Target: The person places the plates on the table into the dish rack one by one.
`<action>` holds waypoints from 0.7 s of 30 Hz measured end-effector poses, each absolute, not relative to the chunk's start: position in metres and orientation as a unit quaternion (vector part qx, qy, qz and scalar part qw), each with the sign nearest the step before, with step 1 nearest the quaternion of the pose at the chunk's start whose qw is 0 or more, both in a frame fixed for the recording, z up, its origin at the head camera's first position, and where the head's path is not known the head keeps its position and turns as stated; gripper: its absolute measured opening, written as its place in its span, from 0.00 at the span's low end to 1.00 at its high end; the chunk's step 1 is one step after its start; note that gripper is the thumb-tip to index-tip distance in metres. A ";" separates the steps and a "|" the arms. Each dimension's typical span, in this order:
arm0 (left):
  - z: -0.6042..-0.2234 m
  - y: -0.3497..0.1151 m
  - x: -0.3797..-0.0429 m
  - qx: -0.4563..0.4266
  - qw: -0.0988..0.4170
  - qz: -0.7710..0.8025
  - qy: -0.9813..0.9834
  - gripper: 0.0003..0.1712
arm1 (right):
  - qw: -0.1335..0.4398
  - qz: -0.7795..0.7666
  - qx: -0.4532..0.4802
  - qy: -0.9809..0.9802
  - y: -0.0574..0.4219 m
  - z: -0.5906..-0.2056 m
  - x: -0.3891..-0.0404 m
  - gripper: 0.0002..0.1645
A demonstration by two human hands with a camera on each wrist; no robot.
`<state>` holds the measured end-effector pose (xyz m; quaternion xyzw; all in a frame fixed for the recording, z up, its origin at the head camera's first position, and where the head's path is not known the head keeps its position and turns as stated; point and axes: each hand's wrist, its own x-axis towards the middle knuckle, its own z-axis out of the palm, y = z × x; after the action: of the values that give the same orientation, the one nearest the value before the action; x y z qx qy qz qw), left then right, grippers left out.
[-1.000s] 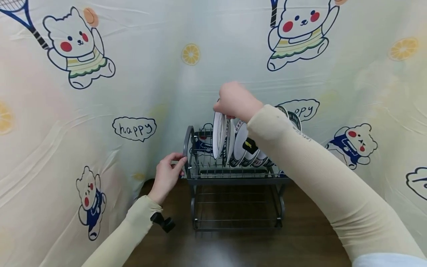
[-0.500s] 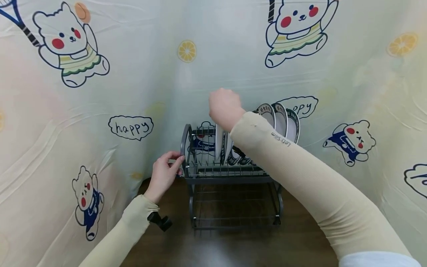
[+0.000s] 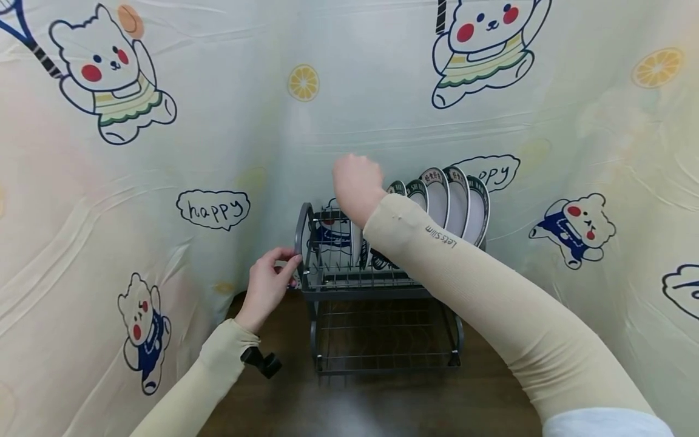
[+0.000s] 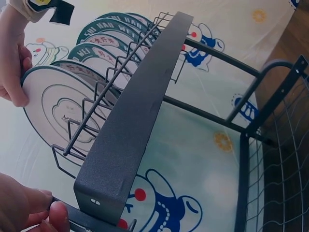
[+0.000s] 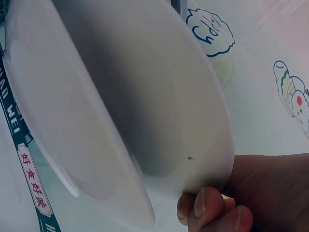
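Observation:
My right hand [image 3: 357, 185] pinches the upper rim of a white plate [image 4: 53, 104], thumb on the patterned face and fingers on the plain back. The plate stands upright among the wire dividers at the left end of the plate row in the dark grey dish rack [image 3: 366, 295]. Directly behind it, a second plate [image 5: 77, 111] leans at a slight angle, apart at the near rim. Several green-rimmed plates [image 3: 437, 194] follow to the right. My left hand [image 3: 267, 282] holds the rack's left side frame [image 4: 82, 217] between thumb and fingers.
Below the plates is the rack's lower wire shelf [image 3: 388, 340], over a dark brown wooden surface [image 3: 360, 406]. A pale curtain [image 3: 349, 109] printed with bears and orange slices hangs close behind and on both sides.
My right hand has moved left and down with the plate, which now appears more edge-on in the head view. My left hand keeps its hold on the rack.

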<state>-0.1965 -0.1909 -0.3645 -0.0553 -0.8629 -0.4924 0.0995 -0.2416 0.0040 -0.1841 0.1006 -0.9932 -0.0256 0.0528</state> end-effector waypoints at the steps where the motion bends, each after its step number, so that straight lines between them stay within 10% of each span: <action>1: -0.365 -0.191 -0.196 -0.055 0.100 -0.492 -0.863 0.11 | 0.051 -0.025 0.100 -0.993 0.003 -0.185 -0.242 0.11; 21: -0.364 -0.191 -0.197 -0.052 0.098 -0.488 -0.866 0.12 | 0.063 -0.039 0.091 -0.993 -0.005 -0.195 -0.242 0.12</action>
<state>-0.1966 -0.1914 -0.3645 -0.0518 -0.8658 -0.4879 0.0983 -0.2420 -0.0047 -0.1952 0.0906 -0.9931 -0.0390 0.0631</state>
